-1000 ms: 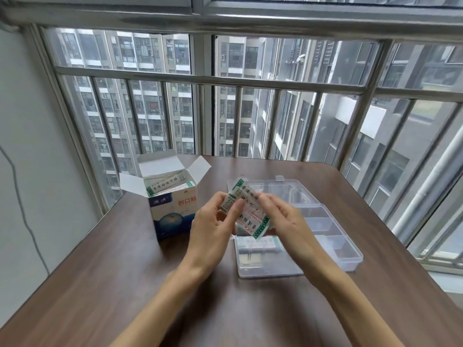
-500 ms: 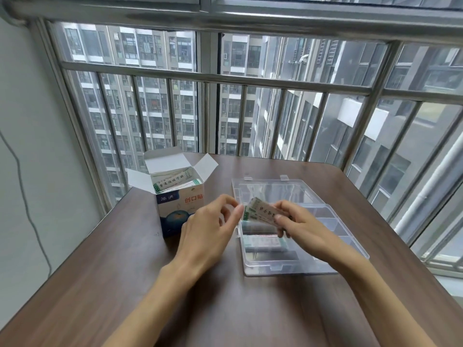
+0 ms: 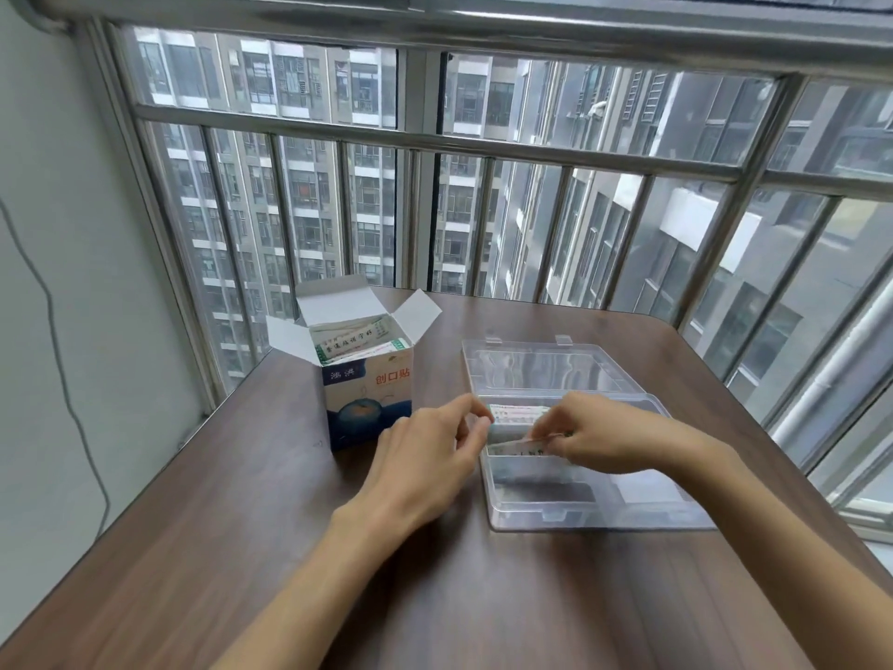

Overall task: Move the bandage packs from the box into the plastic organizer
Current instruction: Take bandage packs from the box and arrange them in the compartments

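An open blue-and-white bandage box (image 3: 369, 394) stands on the table's left, with more packs (image 3: 355, 341) showing in its top. The clear plastic organizer (image 3: 551, 517) lies open to its right, lid (image 3: 541, 367) folded back. My right hand (image 3: 611, 437) pinches a bandage pack (image 3: 514, 447) low inside the organizer's left compartment. Another pack (image 3: 517, 412) lies in the compartment just beyond it. My left hand (image 3: 430, 456) hovers at the organizer's left edge with its fingers loosely curled, holding nothing.
The brown wooden table (image 3: 241, 524) fills the lower view. A metal window grille (image 3: 435, 147) runs close behind the box and organizer. A cable (image 3: 58, 340) hangs down the white wall on the left.
My right hand has lowered the packs from above the organizer into its left compartment. My left hand let go of them and drew back to the organizer's left edge.
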Tool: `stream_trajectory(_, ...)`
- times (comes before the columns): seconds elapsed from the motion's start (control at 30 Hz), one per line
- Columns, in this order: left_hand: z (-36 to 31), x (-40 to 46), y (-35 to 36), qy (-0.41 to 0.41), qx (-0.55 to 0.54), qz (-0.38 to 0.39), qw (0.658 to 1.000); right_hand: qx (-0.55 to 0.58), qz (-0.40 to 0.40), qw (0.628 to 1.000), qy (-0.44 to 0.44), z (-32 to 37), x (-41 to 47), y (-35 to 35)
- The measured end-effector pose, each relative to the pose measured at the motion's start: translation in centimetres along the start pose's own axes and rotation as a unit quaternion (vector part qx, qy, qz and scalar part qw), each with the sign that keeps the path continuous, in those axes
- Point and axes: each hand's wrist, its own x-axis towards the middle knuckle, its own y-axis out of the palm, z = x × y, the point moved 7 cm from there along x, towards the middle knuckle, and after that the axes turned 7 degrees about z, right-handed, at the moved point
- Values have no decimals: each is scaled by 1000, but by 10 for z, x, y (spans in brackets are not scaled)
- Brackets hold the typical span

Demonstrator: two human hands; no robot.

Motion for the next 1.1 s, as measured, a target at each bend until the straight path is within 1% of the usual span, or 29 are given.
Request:
stream_trajectory(0.13,-6,-2,1,21,27,10,999,-3,-22,1000,-5,0,2,-8)
stream_trajectory(0.2,-7,-3,2,25,49,10,998,-39,-51,998,-8,1,3,-11)
stream_trajectory(0.3,-9,-3,3,33,104,10,994,-123,-84,989,-3,7,0,-14)
stream_trajectory(0.37,-10,0,5,37,125,20,991,-200,-103,974,-10,18,-2,-18)
stream_trajectory(0.47,-11,5,7,34,126,28,991,-313,-130,940,-40,38,-3,-20)
stream_trajectory(0.53,-10,5,8,23,113,28,993,-346,-134,928,-34,45,-4,-23)
stream_trajectory(0.6,-10,4,9,14,107,26,994,-335,-121,934,25,38,-4,-31)
stream_trajectory(0.63,-10,4,9,12,106,25,994,-318,-96,941,67,31,-3,-33)
stream_trajectory(0.7,-11,5,9,8,102,23,994,-265,-19,955,135,14,-1,-28)
stream_trajectory(0.77,-12,5,9,7,100,23,995,-209,47,961,173,4,3,-20)
stream_trajectory(0.83,-13,3,9,8,101,22,995,-176,115,957,202,-1,7,-11)
stream_trajectory(0.9,-14,2,10,9,102,21,995,-138,163,950,229,-6,8,-5)
stream_trajectory(0.93,-14,2,10,9,103,20,994,-111,172,950,236,-8,8,-4)
stream_trajectory(1.0,-13,3,10,10,103,21,994,-75,165,955,234,-11,6,-6)
stream_trajectory(1.1,-13,4,11,11,98,22,995,-97,117,965,212,-8,2,-13)
